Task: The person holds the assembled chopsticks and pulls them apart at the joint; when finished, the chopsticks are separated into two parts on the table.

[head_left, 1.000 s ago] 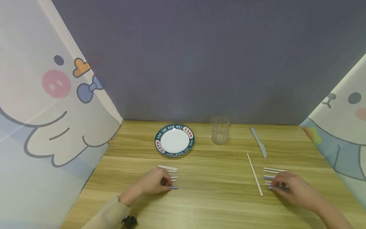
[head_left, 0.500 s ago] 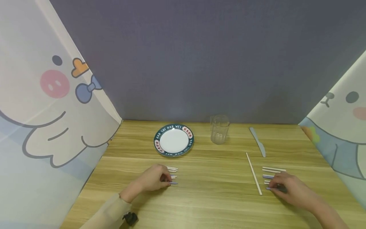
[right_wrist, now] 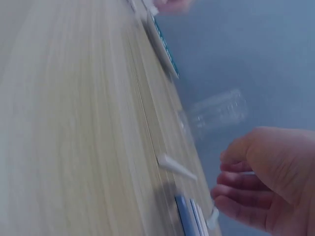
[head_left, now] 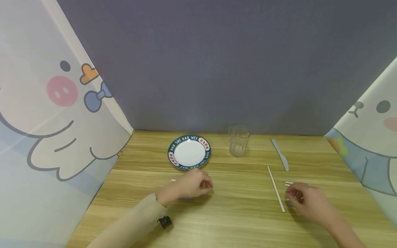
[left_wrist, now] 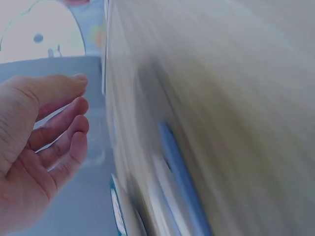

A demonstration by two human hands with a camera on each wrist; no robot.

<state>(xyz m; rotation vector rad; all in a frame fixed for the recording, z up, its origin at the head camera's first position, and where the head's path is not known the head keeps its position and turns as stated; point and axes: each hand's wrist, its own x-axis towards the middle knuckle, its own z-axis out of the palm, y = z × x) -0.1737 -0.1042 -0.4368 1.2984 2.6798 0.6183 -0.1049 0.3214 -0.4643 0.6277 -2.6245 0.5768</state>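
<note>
My left hand (head_left: pixel 195 183) hovers over the table with its fingers loosely bent and nothing in them. Beneath its wrist lie short sticks, mostly covered in the head view; the left wrist view shows a blue stick (left_wrist: pixel 182 177) beside blurred white ones (left_wrist: pixel 170 196). On the right, my right hand (head_left: pixel 310 201) hangs loosely curled and holds nothing, just above another group of short sticks. White sticks (head_left: pixel 289 183) of that group peek out past its fingers, and a blue stick (right_wrist: pixel 186 216) shows in the right wrist view. A long thin white stick (head_left: pixel 276 188) lies left of that hand.
A plate (head_left: pixel 189 153) with a dark green lettered rim sits behind my left hand. To its right stands a clear glass mug (head_left: pixel 238 141). A grey-blue table knife (head_left: pixel 280 155) lies at the back right. A grey partition (head_left: pixel 198 69) closes off the far table edge.
My left hand has let go of the blue stick and moved right and up, away from the left group. My right hand has released its blue stick and lifted slightly.
</note>
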